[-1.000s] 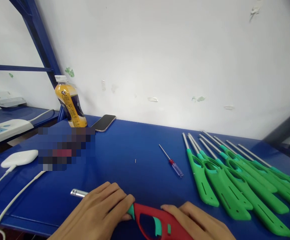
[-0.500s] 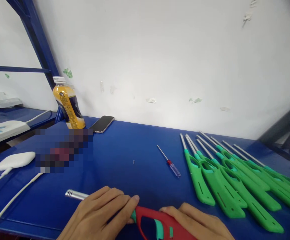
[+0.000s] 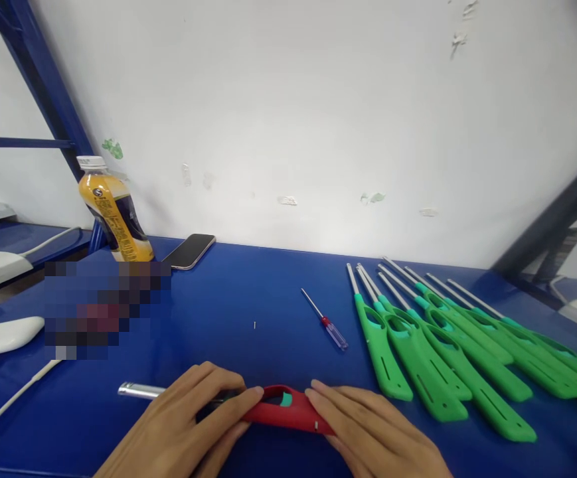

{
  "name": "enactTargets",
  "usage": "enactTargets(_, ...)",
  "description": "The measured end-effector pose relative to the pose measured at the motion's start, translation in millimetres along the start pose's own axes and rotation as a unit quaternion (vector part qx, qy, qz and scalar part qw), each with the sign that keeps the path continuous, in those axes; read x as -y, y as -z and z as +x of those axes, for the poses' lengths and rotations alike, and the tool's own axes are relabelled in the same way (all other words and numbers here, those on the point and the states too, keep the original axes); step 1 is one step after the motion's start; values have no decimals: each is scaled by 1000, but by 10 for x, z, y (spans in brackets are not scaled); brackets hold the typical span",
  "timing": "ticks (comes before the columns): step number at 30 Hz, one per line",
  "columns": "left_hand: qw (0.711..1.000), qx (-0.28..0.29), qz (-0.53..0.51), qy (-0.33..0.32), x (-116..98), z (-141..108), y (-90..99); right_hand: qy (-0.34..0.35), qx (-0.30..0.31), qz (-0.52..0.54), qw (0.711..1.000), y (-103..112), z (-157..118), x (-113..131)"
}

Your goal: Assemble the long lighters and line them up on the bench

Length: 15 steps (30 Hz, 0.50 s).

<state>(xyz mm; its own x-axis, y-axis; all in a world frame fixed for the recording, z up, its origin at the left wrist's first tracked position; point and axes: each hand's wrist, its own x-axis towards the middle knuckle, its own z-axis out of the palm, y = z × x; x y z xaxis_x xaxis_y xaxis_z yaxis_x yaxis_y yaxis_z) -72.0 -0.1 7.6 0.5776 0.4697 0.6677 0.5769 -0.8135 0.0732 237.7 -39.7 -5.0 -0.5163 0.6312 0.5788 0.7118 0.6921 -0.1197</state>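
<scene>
A red long-necked gas lighter (image 3: 288, 417) with a teal trigger lies across the front of the blue table, its metal tube pointing left. My left hand (image 3: 196, 411) grips it where the tube meets the handle, covering part of the tube. My right hand (image 3: 368, 421) is closed on the handle's right end, which its fingers hide. Beyond the hands a tiny screw (image 3: 255, 325) rests on the table. To its right lies a screwdriver (image 3: 325, 322) with a clear purple and red handle.
Several green gas lighters (image 3: 417, 345) lie fanned out at the right. At the left stand a yellow-labelled bottle (image 3: 116, 209), a phone (image 3: 191, 251), a white charger (image 3: 4, 335) with cable and a blurred patch. The blue table (image 3: 208, 318) meets a white wall (image 3: 268, 119).
Both hands have turned the red lighter about its length, so its loop and trigger now face away from me. The view has shifted slightly to the right.
</scene>
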Motion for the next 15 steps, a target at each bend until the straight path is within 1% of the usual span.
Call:
enactTargets(2, 1000, 21, -1, 9, 6, -14, 20, 18, 33, -11, 999, -13, 12, -1)
enactTargets(4, 999, 30, 10, 12, 6, -34, 39, 46, 66, -21, 997, -7, 39, 1)
enactTargets(6, 999, 25, 21, 13, -5, -48, 38, 70, 92, -30, 993, 10, 75, 9)
enactTargets(8, 1000, 14, 26, 12, -20, -48, 4, 82, 100, -33, 991, 32, 115, 21)
enactTargets(11, 999, 15, 32, 2, -22, -28, -83, 69, 68, -35, 995, 83, 172, 22)
enactTargets(15, 998, 24, 64, -16, -9, 23, -160, -23, 14, -69, 997, 217, 294, -90)
